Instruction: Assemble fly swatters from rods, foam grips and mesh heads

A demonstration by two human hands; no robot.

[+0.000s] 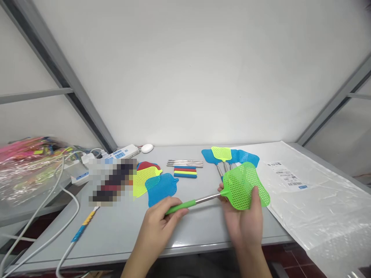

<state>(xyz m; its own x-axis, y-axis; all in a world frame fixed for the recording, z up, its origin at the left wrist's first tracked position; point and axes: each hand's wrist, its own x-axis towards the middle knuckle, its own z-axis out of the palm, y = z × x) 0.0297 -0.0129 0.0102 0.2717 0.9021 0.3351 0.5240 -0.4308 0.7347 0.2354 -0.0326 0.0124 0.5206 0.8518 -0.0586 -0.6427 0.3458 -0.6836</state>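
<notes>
A green fly swatter (246, 185) is held above the table, its perforated head at the right and its metal rod sloping down to a green grip. My left hand (162, 220) is closed around that green grip. Behind the head, my right hand (243, 220) supports it, thumb on the front of the mesh and fingertips by the neck. Left of the swatter lie loose heads: a blue one (162, 189), a yellow one (145, 179) and a red one partly covered. Beyond it, several fly swatters with a yellow head (222, 153) and blue heads lie together.
Metal rods (184, 163) and coloured grip sleeves (185, 172) lie mid-table. White plastic packaging (292, 181) covers the right side. At left are a power strip (123, 152), a white cable (77, 204), a blurred dark patch and a plastic bag of colourful items (26, 166).
</notes>
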